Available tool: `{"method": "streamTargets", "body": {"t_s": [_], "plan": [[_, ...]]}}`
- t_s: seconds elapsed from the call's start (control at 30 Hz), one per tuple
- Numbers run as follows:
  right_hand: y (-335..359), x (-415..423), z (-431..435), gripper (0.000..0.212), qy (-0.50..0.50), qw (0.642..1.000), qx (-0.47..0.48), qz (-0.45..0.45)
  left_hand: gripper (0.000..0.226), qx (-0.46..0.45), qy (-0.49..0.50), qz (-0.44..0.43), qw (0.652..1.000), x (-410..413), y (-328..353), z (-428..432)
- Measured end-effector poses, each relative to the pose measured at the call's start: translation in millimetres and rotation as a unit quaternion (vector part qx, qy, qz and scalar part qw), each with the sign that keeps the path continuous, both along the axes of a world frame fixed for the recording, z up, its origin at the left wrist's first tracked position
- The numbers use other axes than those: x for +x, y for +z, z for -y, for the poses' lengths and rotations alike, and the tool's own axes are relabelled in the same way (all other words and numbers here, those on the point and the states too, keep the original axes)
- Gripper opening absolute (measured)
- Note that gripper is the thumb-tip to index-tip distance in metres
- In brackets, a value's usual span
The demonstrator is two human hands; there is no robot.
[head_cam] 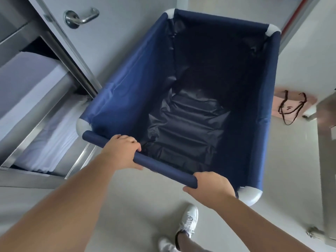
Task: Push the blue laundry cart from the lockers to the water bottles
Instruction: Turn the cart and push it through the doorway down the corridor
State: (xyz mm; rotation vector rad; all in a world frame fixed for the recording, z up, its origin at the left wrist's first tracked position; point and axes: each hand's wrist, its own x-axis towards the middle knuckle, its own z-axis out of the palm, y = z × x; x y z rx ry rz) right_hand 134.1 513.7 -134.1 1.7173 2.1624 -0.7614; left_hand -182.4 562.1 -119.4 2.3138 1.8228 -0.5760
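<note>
The blue laundry cart [131,88] fills the middle of the head view, a deep fabric bin with white corner caps and a dark lining, nothing inside it. My left hand [121,151] is wrapped around the left part of its padded near rail [163,165]. My right hand [211,186] grips the same rail close to the right corner cap. No lockers or water bottles are in view.
A grey door with a lever handle [81,16] stands at the far left of the cart. A steel shelf unit with white folded linen [45,128] lies close on the left. A pink tote bag [292,106] sits on the floor at right, beside a metal cabinet [327,151]. My white shoes [189,222] are below.
</note>
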Motion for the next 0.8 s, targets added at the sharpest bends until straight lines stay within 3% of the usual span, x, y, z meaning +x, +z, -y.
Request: {"method": "streamTargets", "body": {"t_s": [0.17,0.33,0.53,0.8], "plan": [[-1.7,-38.7,-22.8,0.069,0.014,1.0,-0.015,0.018,0.079,-0.005,-0.018,0.033,0.999,-2.4,0.0,-8.3],[-6.5,-58.4,-26.6,0.095,-0.007,0.997,0.081,-0.008,0.092,-0.006,-0.06,0.067,0.996,-7.8,0.3,-21.0],[-5.1,-50.0,-42.6,0.101,-0.023,0.99,0.136,0.01,0.099,0.019,-0.083,0.109,0.99,-20.5,-3.1,-44.5],[-6.3,-47.8,-63.5,0.089,-0.074,0.979,0.19,-0.012,0.101,0.065,-0.123,0.154,0.978,-35.0,-10.5,-70.5]]}}
